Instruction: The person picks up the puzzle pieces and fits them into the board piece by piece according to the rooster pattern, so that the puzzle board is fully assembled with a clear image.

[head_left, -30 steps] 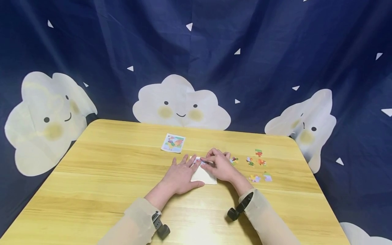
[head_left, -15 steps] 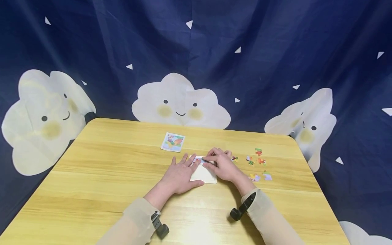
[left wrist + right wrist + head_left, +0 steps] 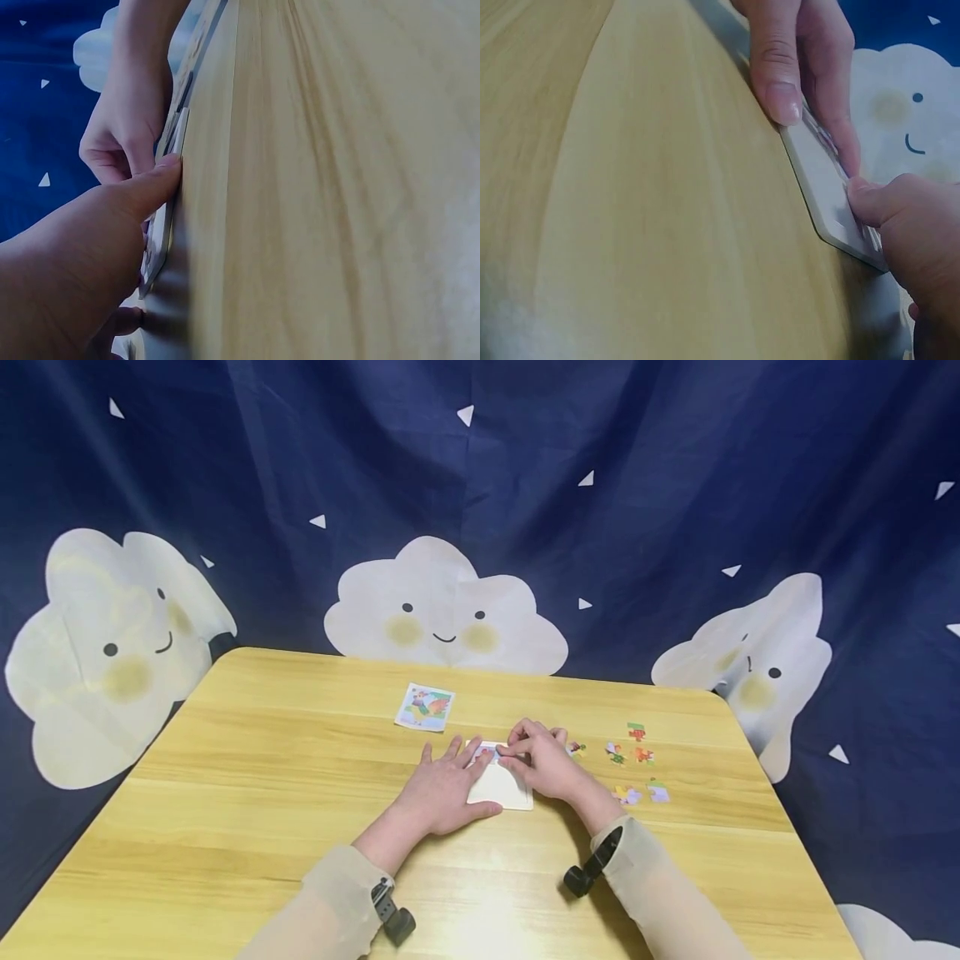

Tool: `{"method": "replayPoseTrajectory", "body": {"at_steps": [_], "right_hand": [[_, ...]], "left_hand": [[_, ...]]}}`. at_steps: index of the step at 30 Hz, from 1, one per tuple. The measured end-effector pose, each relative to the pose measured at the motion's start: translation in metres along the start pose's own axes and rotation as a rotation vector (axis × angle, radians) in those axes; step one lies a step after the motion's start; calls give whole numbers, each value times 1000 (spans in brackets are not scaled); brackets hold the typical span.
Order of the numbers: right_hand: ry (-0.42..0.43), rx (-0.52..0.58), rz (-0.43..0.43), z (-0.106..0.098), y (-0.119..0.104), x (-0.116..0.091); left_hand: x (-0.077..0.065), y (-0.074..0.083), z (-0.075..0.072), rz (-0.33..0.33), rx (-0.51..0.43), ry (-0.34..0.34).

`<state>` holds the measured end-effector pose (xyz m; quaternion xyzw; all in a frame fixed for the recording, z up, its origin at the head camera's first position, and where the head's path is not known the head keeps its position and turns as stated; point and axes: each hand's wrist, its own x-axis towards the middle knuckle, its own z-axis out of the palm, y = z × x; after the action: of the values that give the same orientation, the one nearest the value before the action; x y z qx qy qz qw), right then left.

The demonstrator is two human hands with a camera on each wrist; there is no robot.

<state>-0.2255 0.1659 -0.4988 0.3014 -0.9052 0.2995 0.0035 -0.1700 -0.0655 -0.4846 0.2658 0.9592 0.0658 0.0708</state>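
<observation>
A white puzzle tray (image 3: pixel 501 789) lies on the table in front of me, with colourful puzzle pieces (image 3: pixel 487 752) along its far side. My left hand (image 3: pixel 442 792) rests flat with spread fingers over the tray's left side, fingertips on the pieces and thumb at the near edge. From the right, my right hand (image 3: pixel 546 764) reaches over the tray's far right corner. Its thumb and index finger pinch a puzzle piece right at the tray surface, mostly hidden by the fingers. In the right wrist view, the right thumb (image 3: pixel 868 201) lies close to the left fingertips on the tray (image 3: pixel 817 176).
Several loose puzzle pieces (image 3: pixel 639 755) lie on the table right of the tray. A picture card (image 3: pixel 425 707) with a colourful bird lies beyond it to the left. A dark blue curtain (image 3: pixel 517 460) with clouds hangs behind the wooden table (image 3: pixel 262 777).
Both hands stay at the tray. The right thumb and fingers shift only slightly over the far right corner; the left hand keeps its place.
</observation>
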Motion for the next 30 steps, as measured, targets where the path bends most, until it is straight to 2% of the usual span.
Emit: {"method": "replayPoseTrajectory", "body": {"at_steps": [14, 19, 30], "right_hand": [[-43, -72, -26, -8, -4, -1], [-80, -59, -56, -14, -2, -5], [-56, -6, -60, -35, 8, -25]], "left_hand": [[0, 1, -2, -6, -44, -6], [0, 2, -1, -7, -30, -16], [-1, 3, -3, -6, -52, -4]]}}
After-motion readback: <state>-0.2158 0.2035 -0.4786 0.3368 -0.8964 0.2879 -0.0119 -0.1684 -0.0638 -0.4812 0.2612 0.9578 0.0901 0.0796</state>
